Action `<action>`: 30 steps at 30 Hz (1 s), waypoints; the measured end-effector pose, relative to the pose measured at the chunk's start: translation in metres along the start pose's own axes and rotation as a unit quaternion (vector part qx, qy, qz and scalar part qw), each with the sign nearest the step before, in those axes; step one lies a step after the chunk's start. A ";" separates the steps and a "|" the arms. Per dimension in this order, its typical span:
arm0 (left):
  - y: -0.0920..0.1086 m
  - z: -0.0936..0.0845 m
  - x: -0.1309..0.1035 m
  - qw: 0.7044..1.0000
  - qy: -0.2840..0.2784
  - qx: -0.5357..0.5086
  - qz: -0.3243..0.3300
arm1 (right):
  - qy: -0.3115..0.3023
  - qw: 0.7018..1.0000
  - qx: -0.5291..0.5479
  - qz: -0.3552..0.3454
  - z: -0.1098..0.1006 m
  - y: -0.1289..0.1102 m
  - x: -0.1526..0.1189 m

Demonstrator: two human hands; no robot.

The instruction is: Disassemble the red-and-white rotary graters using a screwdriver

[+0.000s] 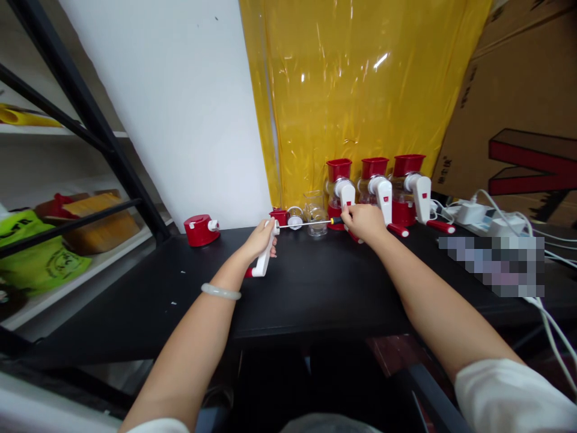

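My left hand [260, 237] is closed round a white crank handle [262, 263] with a red knob, held above the black table. In my right hand [366, 221] is a screwdriver [311, 224], gripped by its yellow-and-black handle. Its thin shaft points left, and the tip meets the upper end of the crank handle. Behind the shaft stand a clear plastic part [317, 227], a round white part [295, 219] and a small red part [279, 215]. A red base [202, 231] with a white side knob sits farther left.
Three red-and-white hand-crank drum graters, including the middle one [383, 195], stand along the back of the black table [315, 288]. White chargers [507, 227] and cables lie at the right, near a large cardboard box [518, 90]. A metal-framed shelf [81, 252] is at the left.
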State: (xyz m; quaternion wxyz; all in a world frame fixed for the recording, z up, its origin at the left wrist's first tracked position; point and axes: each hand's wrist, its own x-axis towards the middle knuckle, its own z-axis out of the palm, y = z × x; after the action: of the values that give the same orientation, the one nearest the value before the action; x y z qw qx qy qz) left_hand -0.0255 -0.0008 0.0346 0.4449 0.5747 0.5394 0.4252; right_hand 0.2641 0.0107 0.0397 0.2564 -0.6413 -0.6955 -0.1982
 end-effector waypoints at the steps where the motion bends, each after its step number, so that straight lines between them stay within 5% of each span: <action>1: 0.000 0.000 0.000 1.000 -0.004 -0.002 -0.005 | 0.006 1.000 0.002 -0.002 0.000 0.000 0.000; 6: 0.000 0.001 -0.001 1.000 -0.004 0.015 0.006 | 0.002 1.000 0.017 0.006 0.000 0.000 0.001; 13: -0.005 -0.007 0.001 0.969 0.070 0.182 0.150 | -0.053 0.991 0.118 0.020 0.000 0.004 0.003; 19: -0.001 -0.012 -0.005 0.928 0.105 0.251 0.255 | -0.111 0.954 0.277 0.021 0.006 0.013 0.007; 24: 0.002 -0.011 -0.010 0.917 0.100 0.253 0.292 | -0.187 0.915 0.342 0.105 0.005 0.011 0.006; 30: -0.006 -0.012 -0.003 0.926 0.091 0.245 0.272 | -0.137 0.967 0.203 0.066 0.000 0.002 0.004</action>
State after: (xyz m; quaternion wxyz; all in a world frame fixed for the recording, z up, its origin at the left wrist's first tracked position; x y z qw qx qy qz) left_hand -0.0382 -0.0034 0.0317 0.1060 0.7492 0.4882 0.4348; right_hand 0.2664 0.0137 0.0418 0.2961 -0.6417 -0.7054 0.0537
